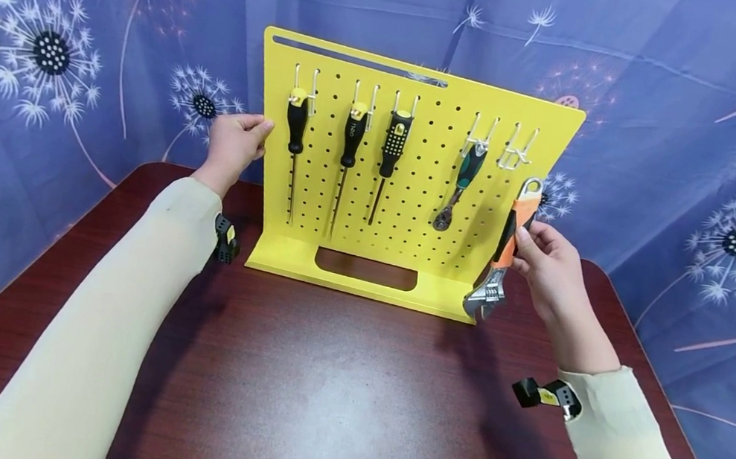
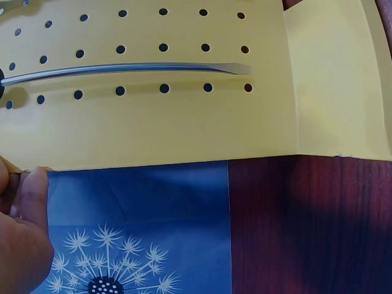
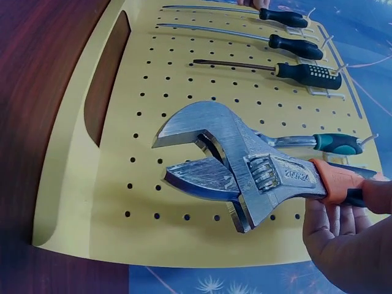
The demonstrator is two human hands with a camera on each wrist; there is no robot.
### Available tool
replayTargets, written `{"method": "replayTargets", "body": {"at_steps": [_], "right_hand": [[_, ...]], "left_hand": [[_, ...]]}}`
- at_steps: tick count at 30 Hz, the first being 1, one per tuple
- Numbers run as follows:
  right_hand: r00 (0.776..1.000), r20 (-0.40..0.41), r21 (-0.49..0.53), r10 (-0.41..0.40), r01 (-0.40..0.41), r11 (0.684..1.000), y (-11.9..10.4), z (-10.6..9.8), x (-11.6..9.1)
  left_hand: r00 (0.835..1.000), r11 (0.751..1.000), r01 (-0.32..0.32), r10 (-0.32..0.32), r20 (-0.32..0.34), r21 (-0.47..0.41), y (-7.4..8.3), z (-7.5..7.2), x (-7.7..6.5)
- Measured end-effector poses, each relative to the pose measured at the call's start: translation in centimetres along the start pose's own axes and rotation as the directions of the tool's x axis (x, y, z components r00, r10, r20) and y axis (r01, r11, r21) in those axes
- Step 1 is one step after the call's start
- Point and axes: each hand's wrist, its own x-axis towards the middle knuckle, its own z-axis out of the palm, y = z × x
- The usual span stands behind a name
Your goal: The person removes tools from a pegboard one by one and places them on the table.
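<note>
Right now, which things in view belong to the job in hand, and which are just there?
In the job:
adjustable wrench, in the right hand
pegboard, its edge in the left hand
free hook, perhaps

Just there:
three screwdrivers, hanging
ratchet, hanging
curtain

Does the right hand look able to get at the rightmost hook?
Probably yes: the right hand holds the adjustable wrench near the rightmost hook, which carries no tool, and nothing visible blocks the way.

The left sleeve (image 1: 121,301) and right sleeve (image 1: 631,440) are long and creamy. The left wrist camera (image 1: 225,246) and right wrist camera (image 1: 528,392) are black with yellow stickers (image 1: 549,397).
</note>
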Motion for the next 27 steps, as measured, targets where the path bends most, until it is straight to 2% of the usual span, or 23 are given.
{"method": "replayTargets", "body": {"at_steps": [7,17,23,27], "right_hand": [[1.000,-0.014,-0.005,0.025,-0.026,1.000,0.7,-0.6,-0.2],[0.998,-0.047,-0.013,0.052,-0.053,0.999,1.5,-1.1,-0.2],[0.995,-0.069,0.013,0.067,-0.067,0.998,2.0,-1.4,0.0],[0.993,-0.076,-0.020,0.090,-0.092,0.996,2.3,-1.7,-0.1]], "left_hand": [[1.000,1.000,0.005,-0.005,0.000,0.012,0.2,0.0,-0.2],[1.000,1.000,0.010,-0.010,0.002,-0.016,0.2,0.0,-0.2],[1.000,1.000,0.002,-0.002,-0.004,0.011,0.2,0.0,-0.2],[1.000,1.000,0.008,-0.008,-0.004,0.006,0.2,0.1,-0.2]]}}
